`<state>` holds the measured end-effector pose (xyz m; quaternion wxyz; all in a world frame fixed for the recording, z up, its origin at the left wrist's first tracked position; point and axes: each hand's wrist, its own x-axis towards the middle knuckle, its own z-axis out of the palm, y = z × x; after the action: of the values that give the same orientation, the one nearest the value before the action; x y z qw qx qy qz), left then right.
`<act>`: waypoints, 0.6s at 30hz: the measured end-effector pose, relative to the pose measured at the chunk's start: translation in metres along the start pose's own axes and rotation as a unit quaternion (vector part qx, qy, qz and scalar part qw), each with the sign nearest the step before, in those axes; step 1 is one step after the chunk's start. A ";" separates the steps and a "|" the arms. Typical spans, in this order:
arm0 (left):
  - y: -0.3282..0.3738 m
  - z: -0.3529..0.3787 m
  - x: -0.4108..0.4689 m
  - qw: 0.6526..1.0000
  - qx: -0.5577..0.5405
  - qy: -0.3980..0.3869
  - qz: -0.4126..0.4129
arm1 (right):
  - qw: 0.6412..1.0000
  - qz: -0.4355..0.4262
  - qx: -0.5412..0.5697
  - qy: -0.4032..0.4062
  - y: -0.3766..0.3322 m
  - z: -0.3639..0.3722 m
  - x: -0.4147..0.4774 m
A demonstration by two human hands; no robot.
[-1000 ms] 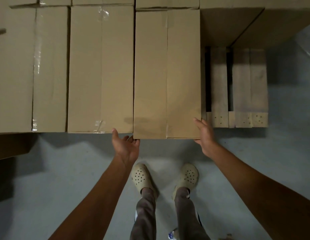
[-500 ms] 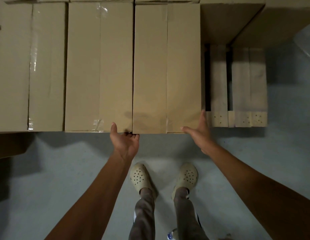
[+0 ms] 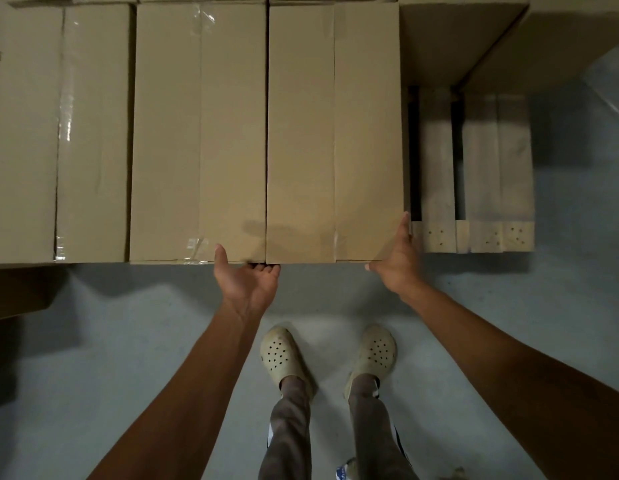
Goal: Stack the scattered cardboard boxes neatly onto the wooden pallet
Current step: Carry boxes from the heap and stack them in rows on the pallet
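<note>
Cardboard box (image 3: 335, 133) number three sits on the wooden pallet (image 3: 474, 168), last in a row of long brown boxes. Its left side touches the middle box (image 3: 197, 133), and their front edges line up. The left box (image 3: 59, 133) is next to that one, with shiny tape down its top.

The right hand (image 3: 396, 258) is at the near right corner of the cardboard box. Its fingers (image 3: 405, 226) are straight and lie flat on the box's right side. The thumb points left along the front edge. It does not grab anything.

The left hand (image 3: 247, 285) is palm up at the front edge, right where the cardboard box and the middle box meet. Its thumb (image 3: 221, 254) lies on top of the middle box. Its fingers bend in at the edge (the tips are hidden), so I cannot tell if it is holding on or just pressing.

To the right of the cardboard box, bare pallet boards show. A far box (image 3: 474, 36) sits behind them. Two pale shoes (image 3: 280, 355) with holes stand on the grey floor (image 3: 128, 341).
</note>
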<state>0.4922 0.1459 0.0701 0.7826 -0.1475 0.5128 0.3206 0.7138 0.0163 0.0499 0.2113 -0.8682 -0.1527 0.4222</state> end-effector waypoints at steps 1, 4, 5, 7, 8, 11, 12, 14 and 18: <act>0.002 -0.001 0.000 1.000 0.004 -0.003 -0.002 | 1.000 0.004 0.010 0.004 0.000 0.000 -0.001; 0.004 -0.001 0.001 1.000 0.004 -0.010 -0.004 | 0.999 0.006 0.034 0.004 0.000 0.000 -0.002; 0.003 -0.001 0.001 1.000 0.001 -0.007 -0.003 | 0.999 0.010 0.036 0.003 -0.001 0.000 -0.002; 0.003 0.000 0.001 1.000 -0.001 0.001 -0.001 | 0.999 0.021 0.031 0.002 -0.004 -0.001 -0.003; 0.003 0.000 0.001 1.000 -0.005 0.003 -0.002 | 0.999 0.025 0.030 0.001 -0.005 -0.001 -0.004; 0.007 -0.002 -0.002 0.999 -0.037 -0.002 -0.021 | 0.998 0.033 0.046 -0.011 -0.011 -0.003 -0.008; 0.008 -0.002 -0.007 0.999 -0.048 0.001 -0.024 | 0.998 0.035 0.055 -0.013 -0.013 -0.004 -0.011; 0.009 0.000 -0.020 0.999 -0.046 0.016 -0.019 | 0.998 0.035 0.057 -0.009 -0.020 -0.007 -0.019; 0.008 0.019 -0.062 1.000 0.020 0.005 -0.005 | 0.999 0.019 0.044 -0.001 -0.039 -0.017 -0.047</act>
<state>0.4841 0.1405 0.1349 0.7842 -0.1362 0.5222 0.3061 0.6957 0.0251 0.1106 0.2408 -0.8604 -0.1177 0.4334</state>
